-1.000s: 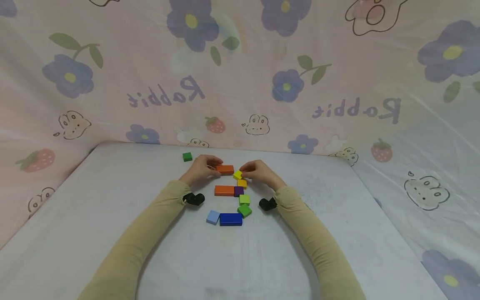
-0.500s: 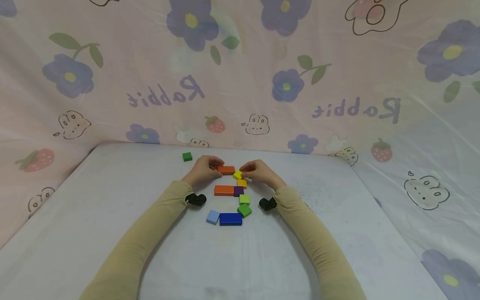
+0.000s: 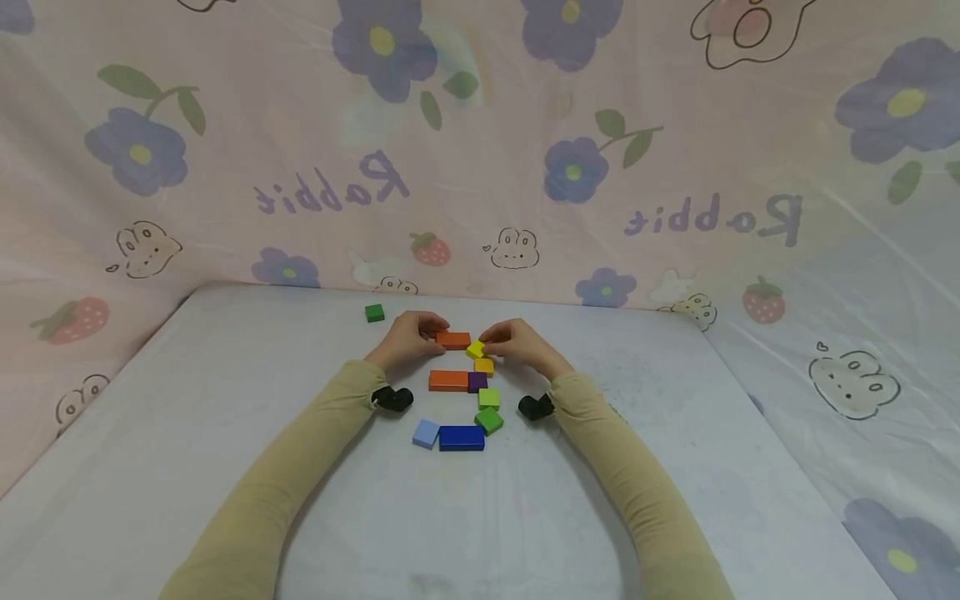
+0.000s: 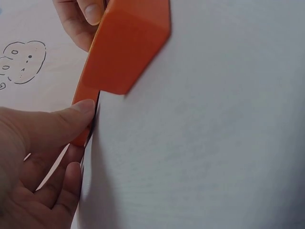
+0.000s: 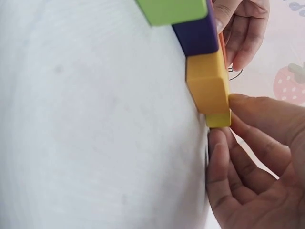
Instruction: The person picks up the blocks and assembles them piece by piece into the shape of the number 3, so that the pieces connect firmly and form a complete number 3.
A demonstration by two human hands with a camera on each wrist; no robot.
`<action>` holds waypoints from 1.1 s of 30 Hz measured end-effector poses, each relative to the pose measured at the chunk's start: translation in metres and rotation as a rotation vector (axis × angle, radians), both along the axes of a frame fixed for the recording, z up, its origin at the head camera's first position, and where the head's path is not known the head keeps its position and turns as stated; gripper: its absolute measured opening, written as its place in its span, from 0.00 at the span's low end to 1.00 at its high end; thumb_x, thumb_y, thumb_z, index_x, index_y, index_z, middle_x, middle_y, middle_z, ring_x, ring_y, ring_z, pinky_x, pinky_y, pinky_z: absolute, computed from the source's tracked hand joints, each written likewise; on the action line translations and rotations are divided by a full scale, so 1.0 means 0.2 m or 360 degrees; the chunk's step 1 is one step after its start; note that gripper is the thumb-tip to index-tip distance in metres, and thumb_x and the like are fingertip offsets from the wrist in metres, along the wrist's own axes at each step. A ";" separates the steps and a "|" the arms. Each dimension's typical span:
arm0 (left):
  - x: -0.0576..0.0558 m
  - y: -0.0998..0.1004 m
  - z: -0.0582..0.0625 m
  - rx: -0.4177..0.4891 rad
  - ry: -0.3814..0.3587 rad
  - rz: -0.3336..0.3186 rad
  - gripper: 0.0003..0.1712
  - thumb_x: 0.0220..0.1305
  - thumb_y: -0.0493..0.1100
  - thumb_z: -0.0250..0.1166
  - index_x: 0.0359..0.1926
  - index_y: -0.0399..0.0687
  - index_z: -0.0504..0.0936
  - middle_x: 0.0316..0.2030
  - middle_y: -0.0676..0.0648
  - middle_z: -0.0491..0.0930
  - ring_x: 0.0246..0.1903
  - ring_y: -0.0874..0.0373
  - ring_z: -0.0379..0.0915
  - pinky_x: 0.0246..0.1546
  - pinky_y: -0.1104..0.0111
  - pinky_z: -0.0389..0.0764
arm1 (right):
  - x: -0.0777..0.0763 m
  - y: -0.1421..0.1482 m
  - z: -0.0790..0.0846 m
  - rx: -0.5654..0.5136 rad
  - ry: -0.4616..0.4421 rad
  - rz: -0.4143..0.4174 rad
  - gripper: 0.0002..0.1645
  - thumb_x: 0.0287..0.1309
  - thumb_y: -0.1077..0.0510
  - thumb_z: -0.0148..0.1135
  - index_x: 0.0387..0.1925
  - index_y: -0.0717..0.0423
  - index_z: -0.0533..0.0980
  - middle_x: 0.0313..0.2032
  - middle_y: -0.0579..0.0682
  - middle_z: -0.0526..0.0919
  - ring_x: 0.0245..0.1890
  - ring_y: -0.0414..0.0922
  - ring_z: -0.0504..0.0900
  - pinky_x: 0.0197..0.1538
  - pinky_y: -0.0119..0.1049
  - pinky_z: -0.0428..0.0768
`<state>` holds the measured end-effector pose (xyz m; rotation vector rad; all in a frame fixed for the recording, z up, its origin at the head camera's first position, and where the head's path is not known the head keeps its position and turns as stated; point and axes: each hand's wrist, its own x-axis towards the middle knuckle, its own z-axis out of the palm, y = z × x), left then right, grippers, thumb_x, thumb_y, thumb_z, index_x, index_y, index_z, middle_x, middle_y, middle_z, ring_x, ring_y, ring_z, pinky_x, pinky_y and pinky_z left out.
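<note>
My left hand (image 3: 407, 340) holds the left end of an orange block (image 3: 453, 341) at the far end of the block layout. In the left wrist view its thumb (image 4: 82, 108) presses on that block's side. My right hand (image 3: 521, 343) pinches a small yellow block (image 3: 476, 350) just right of the orange one. An amber block (image 5: 207, 83) partly covers the yellow block in the right wrist view. Nearer me lie a second orange block (image 3: 448, 381), with a purple block (image 3: 477, 382) against its right end.
A lime block (image 3: 489, 399), a tilted green block (image 3: 489, 421), a dark blue block (image 3: 462, 438) and a light blue block (image 3: 426, 434) continue the layout toward me. Another green block (image 3: 374, 313) lies apart at back left. A printed curtain (image 3: 480, 167) rises behind the white table (image 3: 450, 533).
My left hand has slid the far orange block slightly to the right, closer to the yellow block. The right hand has stayed in place on the yellow block.
</note>
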<state>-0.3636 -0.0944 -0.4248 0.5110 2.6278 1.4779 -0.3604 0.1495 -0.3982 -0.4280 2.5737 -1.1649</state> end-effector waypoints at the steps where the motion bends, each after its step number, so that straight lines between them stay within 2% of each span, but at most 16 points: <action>1: 0.00 0.00 0.00 0.0003 0.0000 0.0000 0.22 0.54 0.33 0.71 0.52 0.42 0.79 0.47 0.46 0.79 0.47 0.52 0.73 0.53 0.61 0.73 | 0.00 0.00 0.00 -0.0004 -0.0002 0.0000 0.14 0.61 0.57 0.64 0.48 0.55 0.81 0.42 0.49 0.82 0.40 0.47 0.76 0.46 0.37 0.75; 11: 0.00 0.00 -0.02 0.0004 -0.0005 -0.0014 0.23 0.55 0.33 0.70 0.53 0.43 0.78 0.48 0.47 0.78 0.48 0.52 0.73 0.54 0.61 0.72 | -0.01 0.01 -0.02 -0.0023 -0.0012 0.0009 0.14 0.61 0.57 0.64 0.48 0.55 0.81 0.42 0.48 0.82 0.40 0.46 0.76 0.45 0.37 0.75; 20: 0.01 -0.04 0.00 0.0036 -0.0046 0.0002 0.24 0.55 0.34 0.70 0.54 0.45 0.78 0.48 0.48 0.78 0.48 0.52 0.72 0.53 0.61 0.73 | 0.00 0.01 -0.02 -0.0034 -0.0003 0.0010 0.14 0.60 0.57 0.64 0.48 0.56 0.81 0.42 0.49 0.82 0.40 0.46 0.76 0.45 0.36 0.76; 29: 0.01 -0.18 0.04 0.0077 0.0009 -0.0010 0.24 0.56 0.33 0.70 0.55 0.38 0.77 0.48 0.42 0.79 0.47 0.50 0.75 0.51 0.61 0.75 | 0.00 0.01 -0.01 -0.0031 0.0009 0.0009 0.14 0.60 0.57 0.65 0.48 0.55 0.81 0.43 0.49 0.82 0.40 0.46 0.76 0.45 0.37 0.76; 33: 0.00 -0.29 0.07 0.0173 0.0022 0.0044 0.26 0.56 0.34 0.70 0.56 0.34 0.76 0.49 0.38 0.79 0.47 0.48 0.76 0.48 0.63 0.76 | 0.00 0.01 -0.01 -0.0040 0.0008 0.0015 0.14 0.60 0.57 0.64 0.48 0.56 0.81 0.43 0.49 0.82 0.40 0.46 0.76 0.45 0.36 0.76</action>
